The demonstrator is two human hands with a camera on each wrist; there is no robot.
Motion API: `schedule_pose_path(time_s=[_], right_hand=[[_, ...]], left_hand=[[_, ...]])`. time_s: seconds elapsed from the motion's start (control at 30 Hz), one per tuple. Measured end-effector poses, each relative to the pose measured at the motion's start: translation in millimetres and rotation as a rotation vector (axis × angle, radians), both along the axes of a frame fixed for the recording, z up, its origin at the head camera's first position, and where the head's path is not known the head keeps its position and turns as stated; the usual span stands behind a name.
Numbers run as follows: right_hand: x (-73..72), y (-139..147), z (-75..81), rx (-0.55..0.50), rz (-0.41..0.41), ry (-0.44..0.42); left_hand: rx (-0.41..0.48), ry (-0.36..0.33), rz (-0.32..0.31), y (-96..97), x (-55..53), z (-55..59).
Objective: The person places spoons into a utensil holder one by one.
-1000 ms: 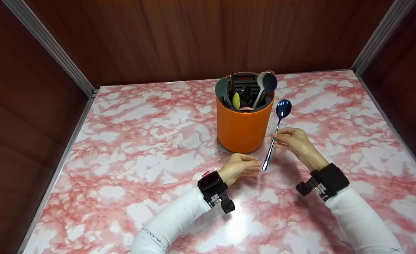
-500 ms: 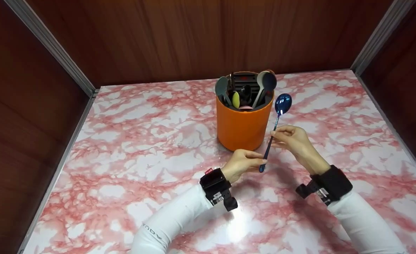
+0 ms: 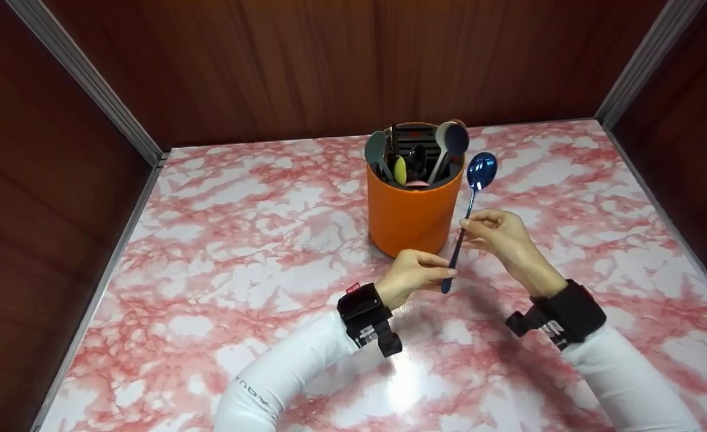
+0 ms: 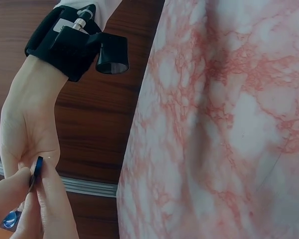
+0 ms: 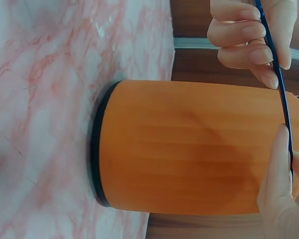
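A shiny blue long-handled spoon [image 3: 482, 172] is held above the table, tilted, with its bowl at the upper end. My right hand [image 3: 503, 237] pinches the handle near its middle. Lower down, near the handle's end, my left hand [image 3: 410, 277] pinches it between thumb and fingers. In the right wrist view the handle [image 5: 277, 67] runs edge-on between both hands. An orange cylindrical utensil holder [image 3: 413, 219] stands upright just behind the hands. Only a bit of the spoon [image 4: 38, 168] shows between fingers in the left wrist view.
Several utensils stand in the holder, among them a grey-green spoon [image 3: 376, 149], a yellow-green one [image 3: 400, 170] and a dark-blue-headed one [image 3: 457, 139]. The pink marbled table [image 3: 239, 240] is bounded by brown wooden panels [image 3: 305, 66] with metal edge strips.
My left hand has moved up to the handle's end and now pinches it; a second ago it was beside it. The spoon has risen slightly. The holder has stayed put.
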State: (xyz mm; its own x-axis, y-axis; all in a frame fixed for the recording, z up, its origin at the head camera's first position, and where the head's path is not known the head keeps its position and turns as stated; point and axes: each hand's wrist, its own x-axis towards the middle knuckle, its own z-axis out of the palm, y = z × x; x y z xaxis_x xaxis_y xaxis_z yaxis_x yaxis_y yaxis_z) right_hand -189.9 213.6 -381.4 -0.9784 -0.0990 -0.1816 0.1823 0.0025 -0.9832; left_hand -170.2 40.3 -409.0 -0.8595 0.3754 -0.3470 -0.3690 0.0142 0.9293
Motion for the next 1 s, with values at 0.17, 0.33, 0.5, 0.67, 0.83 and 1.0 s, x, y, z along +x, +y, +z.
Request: schedule_pose_path(time_s=[0.17,0.33,0.5,0.67,0.83,1.0], right_hand=[[0.8,0.0,5.8,0.006,-0.004,0.019],[2.6,-1.7,13.0,-0.002,-0.012,0.034],[3.4,-2.9,17.6,-0.062,-0.014,0.054],[4.1,-3.4,24.5,-0.026,-0.024,0.054],[3.1,-3.0,29.7,0.031,-0.031,0.052],[1.9,-4.3,34.8,-0.011,-0.036,0.08]], left_hand=[[-0.012,0.027,-0.006,-1.3,0.8,7.7],[-0.018,0.049,-0.019,-3.6,2.1,15.7],[-0.006,0.06,-0.034,-5.3,2.2,21.0],[-0.024,0.075,-0.045,-6.9,0.6,25.8],[0.0,0.069,-0.051,-8.5,-0.6,32.4],[-0.002,0.087,-0.054,-9.0,-1.7,37.8]])
